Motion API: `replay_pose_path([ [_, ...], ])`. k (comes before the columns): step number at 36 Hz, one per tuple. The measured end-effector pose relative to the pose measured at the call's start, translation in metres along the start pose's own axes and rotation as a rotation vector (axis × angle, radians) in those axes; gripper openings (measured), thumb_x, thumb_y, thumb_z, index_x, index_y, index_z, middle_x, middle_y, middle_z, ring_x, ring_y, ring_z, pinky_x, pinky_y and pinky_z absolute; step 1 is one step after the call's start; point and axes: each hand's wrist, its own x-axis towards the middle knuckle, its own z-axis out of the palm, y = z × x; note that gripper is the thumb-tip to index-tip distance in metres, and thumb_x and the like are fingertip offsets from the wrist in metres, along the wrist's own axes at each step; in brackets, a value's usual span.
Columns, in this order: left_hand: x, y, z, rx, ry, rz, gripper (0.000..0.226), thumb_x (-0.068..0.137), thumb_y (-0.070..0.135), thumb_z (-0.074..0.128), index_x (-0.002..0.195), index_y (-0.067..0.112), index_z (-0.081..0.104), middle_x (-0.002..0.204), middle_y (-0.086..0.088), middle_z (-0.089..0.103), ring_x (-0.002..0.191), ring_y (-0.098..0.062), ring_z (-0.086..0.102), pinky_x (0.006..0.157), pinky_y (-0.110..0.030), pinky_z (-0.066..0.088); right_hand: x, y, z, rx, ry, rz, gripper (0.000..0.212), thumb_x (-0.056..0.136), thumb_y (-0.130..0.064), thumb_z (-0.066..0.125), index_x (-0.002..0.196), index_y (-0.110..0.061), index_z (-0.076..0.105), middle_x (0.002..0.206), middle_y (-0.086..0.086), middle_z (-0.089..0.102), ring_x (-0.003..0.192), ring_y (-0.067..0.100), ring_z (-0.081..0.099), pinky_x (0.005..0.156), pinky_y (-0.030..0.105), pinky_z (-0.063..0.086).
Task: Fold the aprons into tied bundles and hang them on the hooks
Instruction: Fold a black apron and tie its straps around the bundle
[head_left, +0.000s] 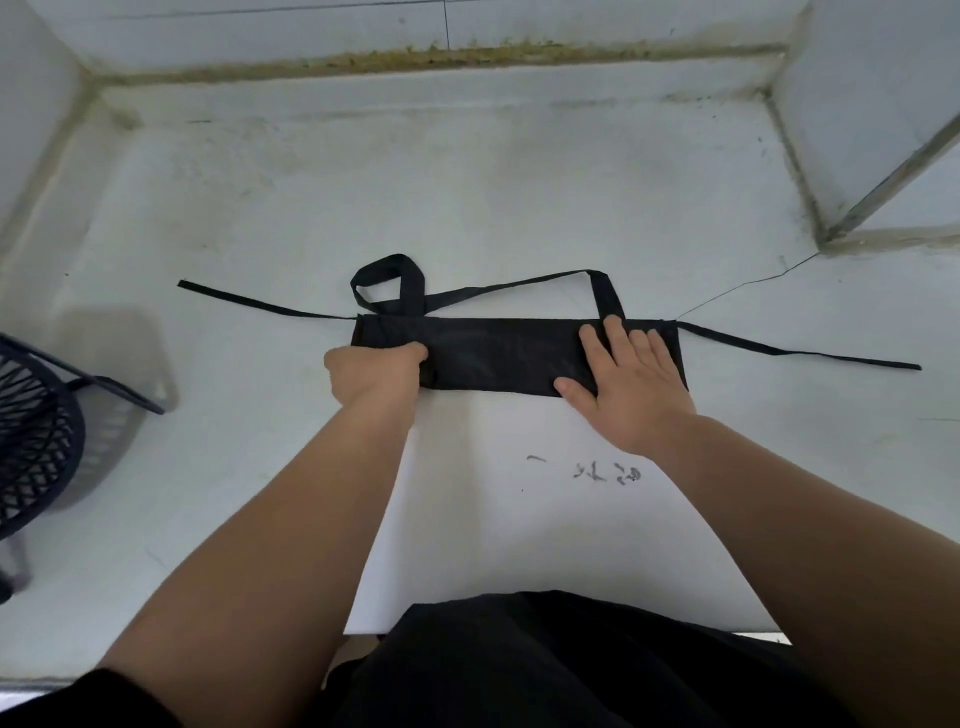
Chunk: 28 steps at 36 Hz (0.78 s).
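While the black apron (509, 358) is lying folded into a long narrow band across the middle of the frame on the white table (467, 208), both hands are working on it. The left hand (371, 371) is gripping the band's left end, fingers curled round the cloth. The right hand (631, 387) is pressing flat on the right end, fingers straight and spread, grasping nothing. Thin waist ties are trailing outward, the left tie (260, 304) toward the left of the frame and the right tie (800, 353) toward the right edge. The neck loop (387, 283) is curling above the band's upper left corner, its strap running across to the upper right corner. Judging by the limp drape and flat creases, the fabric is behaving as light, soft and unbreakable, so a fold is probably needing a flat palm to stop it opening, and the smooth table is likely letting it slide. The sensible holds are looking to be the thick folded ends for rolling and the ties near their roots for knotting — tugging at the far tips is risking dragging the bundle. No hooks are showing. A dark woven chair (36, 436) is standing at the left edge.
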Motion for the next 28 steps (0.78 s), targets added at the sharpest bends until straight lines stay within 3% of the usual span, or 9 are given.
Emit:
replay_pose_path([
  [2, -0.007, -0.003, 0.003, -0.012, 0.044, 0.117, 0.043, 0.075, 0.009, 0.072, 0.11, 0.006, 0.047, 0.103, -0.003, 0.059, 0.088, -0.024, 0.058, 0.068, -0.028, 0.044, 0.0, 0.0, 0.0, 0.001, 0.007, 0.0, 0.072, 0.095, -0.06, 0.016, 0.152, -0.02, 0.002, 0.159, 0.01, -0.003, 0.144, 0.03, 0.007, 0.117, 0.04, -0.006],
  [5, -0.024, -0.013, 0.009, 0.236, 0.104, 0.595, 0.026, 0.078, -0.001, 0.059, 0.101, 0.01, 0.053, 0.093, -0.006, 0.06, 0.089, -0.027, 0.058, 0.068, -0.03, 0.042, -0.001, -0.002, 0.001, 0.002, 0.011, 0.0, 0.072, 0.095, -0.06, 0.017, 0.152, -0.02, 0.002, 0.159, 0.01, -0.003, 0.144, 0.03, 0.007, 0.117, 0.04, -0.006],
  [7, -0.03, -0.026, 0.018, 0.448, 0.099, 0.966, 0.031, 0.07, -0.01, 0.06, 0.098, 0.005, 0.061, 0.089, -0.013, 0.062, 0.082, -0.032, 0.058, 0.059, -0.035, 0.043, 0.0, -0.003, 0.002, 0.009, 0.02, 0.003, 0.072, 0.095, -0.06, 0.017, 0.152, -0.02, 0.002, 0.159, 0.01, -0.003, 0.144, 0.03, 0.006, 0.118, 0.04, -0.006],
  [10, -0.028, -0.039, 0.028, 0.635, 0.039, 1.2, 0.043, 0.055, -0.018, 0.068, 0.092, 0.004, 0.067, 0.083, -0.015, 0.063, 0.067, -0.034, 0.06, 0.047, -0.029, 0.041, 0.001, -0.002, 0.002, 0.012, 0.028, 0.01, 0.072, 0.095, -0.06, 0.017, 0.152, -0.02, 0.001, 0.159, 0.01, -0.004, 0.144, 0.03, 0.005, 0.117, 0.04, -0.007],
  [15, -0.012, -0.048, 0.024, 0.793, -0.145, 1.36, 0.03, 0.066, -0.01, 0.067, 0.093, 0.002, 0.069, 0.095, -0.014, 0.064, 0.076, -0.032, 0.063, 0.054, -0.031, 0.051, 0.002, 0.002, 0.002, 0.093, 0.03, -0.006, 0.072, 0.095, -0.06, 0.024, 0.152, -0.021, 0.006, 0.16, 0.009, -0.002, 0.145, 0.028, 0.005, 0.117, 0.037, -0.008],
  [18, -0.01, -0.048, 0.018, 0.83, -0.179, 1.446, 0.037, 0.08, 0.01, 0.039, 0.096, -0.001, 0.07, 0.103, -0.017, 0.065, 0.085, -0.035, 0.065, 0.064, -0.037, 0.057, -0.001, 0.005, 0.002, 0.267, 0.18, 0.055, 0.069, 0.092, -0.055, 0.043, 0.147, -0.016, 0.028, 0.155, 0.011, 0.021, 0.14, 0.028, 0.02, 0.118, 0.037, 0.006],
  [21, -0.018, -0.039, 0.014, 0.896, -0.278, 1.343, 0.048, 0.083, 0.031, 0.033, 0.093, 0.004, 0.071, 0.119, -0.012, 0.059, 0.091, -0.031, 0.062, 0.069, -0.036, 0.055, -0.012, 0.0, 0.003, 0.514, 0.481, 0.419, 0.065, 0.087, -0.049, 0.054, 0.138, -0.012, 0.04, 0.143, 0.012, 0.039, 0.132, 0.03, 0.032, 0.11, 0.042, 0.025],
  [24, -0.026, -0.02, 0.012, 0.948, -0.307, 1.234, 0.054, 0.095, 0.041, 0.026, 0.097, 0.009, 0.069, 0.136, -0.001, 0.05, 0.091, -0.028, 0.06, 0.073, -0.031, 0.042, -0.016, -0.004, -0.001, 0.816, 0.405, 0.796, 0.079, 0.086, -0.045, 0.059, 0.147, -0.011, 0.022, 0.15, 0.011, 0.027, 0.137, 0.029, 0.03, 0.109, 0.047, 0.027],
  [28, -0.02, -0.011, 0.017, 1.047, -0.305, 1.178, 0.034, 0.1, 0.033, 0.038, 0.107, 0.014, 0.065, 0.137, 0.006, 0.049, 0.098, -0.027, 0.059, 0.078, -0.033, 0.042, -0.002, -0.002, -0.023, 1.27, 0.352, 0.963, 0.091, 0.082, -0.04, 0.068, 0.148, -0.012, 0.013, 0.144, 0.012, 0.03, 0.122, 0.032, 0.042, 0.091, 0.041, 0.044],
])
